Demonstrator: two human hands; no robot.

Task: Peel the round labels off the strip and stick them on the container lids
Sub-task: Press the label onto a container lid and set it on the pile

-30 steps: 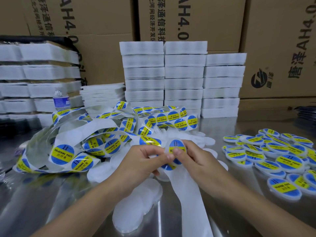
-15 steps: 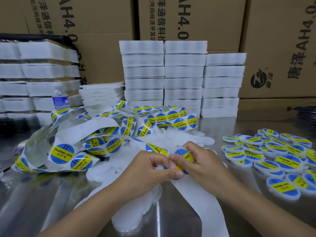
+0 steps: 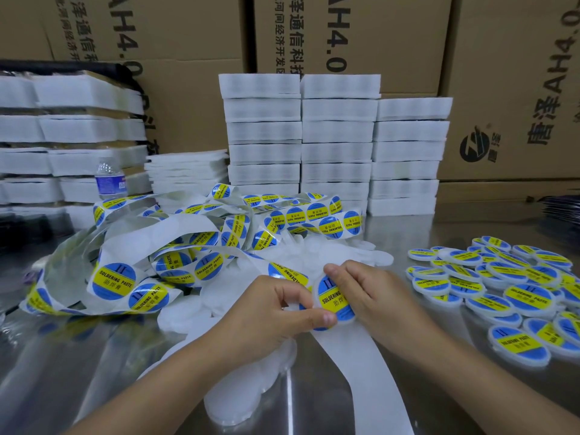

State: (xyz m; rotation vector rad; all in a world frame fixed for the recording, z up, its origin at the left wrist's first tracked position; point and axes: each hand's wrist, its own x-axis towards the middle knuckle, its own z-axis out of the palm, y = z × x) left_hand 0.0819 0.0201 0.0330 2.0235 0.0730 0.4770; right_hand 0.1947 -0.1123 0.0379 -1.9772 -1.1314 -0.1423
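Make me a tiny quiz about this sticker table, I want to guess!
1. True or false: the heap of white round lids already bearing blue-and-yellow labels lies on the person's right.
2. What stands behind the tangled white label strip, at the left? A) clear plastic water bottle B) red cup C) scissors
3. Fill in: the right hand and left hand hold a white round lid whose label reads "SOLDERING ____".
Key: 1 true; 2 A; 3 PASTE.
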